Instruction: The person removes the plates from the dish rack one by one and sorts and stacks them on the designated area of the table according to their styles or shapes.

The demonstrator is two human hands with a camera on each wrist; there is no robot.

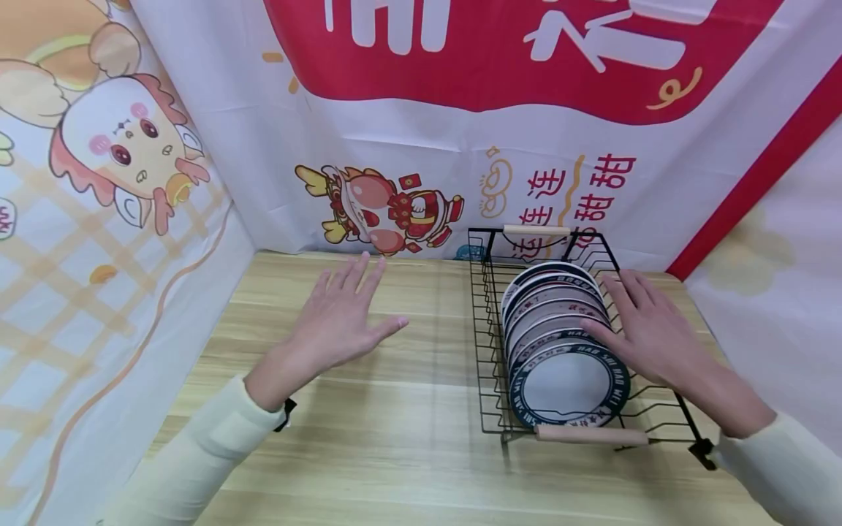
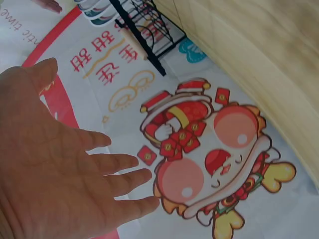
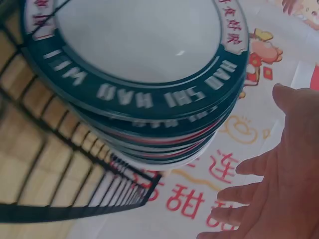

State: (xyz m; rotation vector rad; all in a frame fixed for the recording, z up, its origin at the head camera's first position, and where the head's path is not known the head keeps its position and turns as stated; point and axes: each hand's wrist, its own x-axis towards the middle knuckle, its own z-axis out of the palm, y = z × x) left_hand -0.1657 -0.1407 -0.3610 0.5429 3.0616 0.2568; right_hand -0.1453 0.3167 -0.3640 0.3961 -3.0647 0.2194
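Observation:
Several round plates (image 1: 567, 387) with dark green lettered rims and pale centres stand in a row, leaning, in a black wire dish rack (image 1: 490, 358) on the right of the table. Above the rack's right side, beside the plates, hovers my right hand (image 1: 647, 329), fingers spread and holding nothing. In the right wrist view that hand (image 3: 279, 174) is apart from the plates (image 3: 139, 94). My left hand (image 1: 335, 314) is over the table left of the rack, its fingers straight and apart. Nothing is in the left hand (image 2: 75, 164) in the left wrist view either.
The rack has pale wooden handles (image 1: 592, 436) at its front and back ends. Under it lies a light wood-grain table (image 1: 395, 453). Printed cloth walls (image 1: 276, 183) with cartoon figures and red writing enclose the left, back and right sides.

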